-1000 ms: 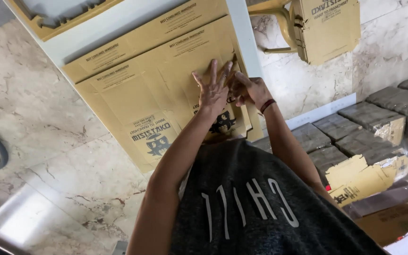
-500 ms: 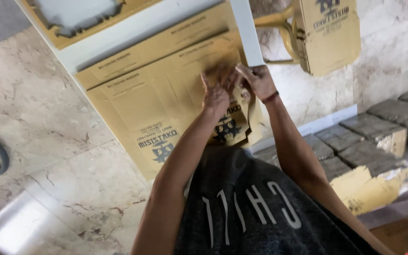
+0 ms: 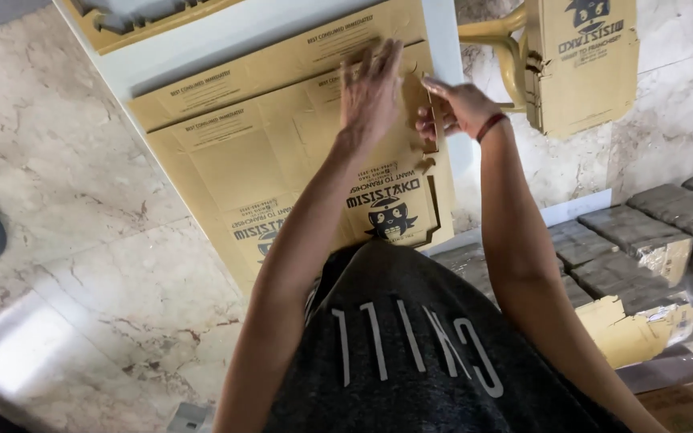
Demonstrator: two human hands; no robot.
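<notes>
- Since the frame half a second back, the left hand [image 3: 370, 92] has come off the printed lower part of the flat cardboard box blank [image 3: 282, 168] and moved up toward its far edge; then its fingers were bent onto the card near the printed mascot, now they are stretched out and spread apart, flat over the upper flap
- The right hand [image 3: 455, 108] has kept to the right edge of the blank but sits higher on it than before; the view has also shifted, so that more of the blank and its lower print shows
- The blank lies flat on a white table [image 3: 226, 40], its near end overhanging the table toward the person's dark grey shirt [image 3: 411, 353]; a second blank of the same brown card lies under it, showing along the far edge
- Left arm: reaches straight forward from the lower middle of the view, elbow low, wrist level, palm down on the card; nothing is gripped
- Right arm: comes in from the lower right, forearm rising steeply, a red band [image 3: 491, 126] on the wrist; the fingers are curled together and pinch a narrow side tab [image 3: 431, 120] of the blank, which stands up from the sheet
- A folded box [image 3: 583, 64] of the same card sits at the upper right, well apart from both hands; grey wrapped blocks [image 3: 627, 232] are stacked to the right on the marble floor [image 3: 66, 208]
</notes>
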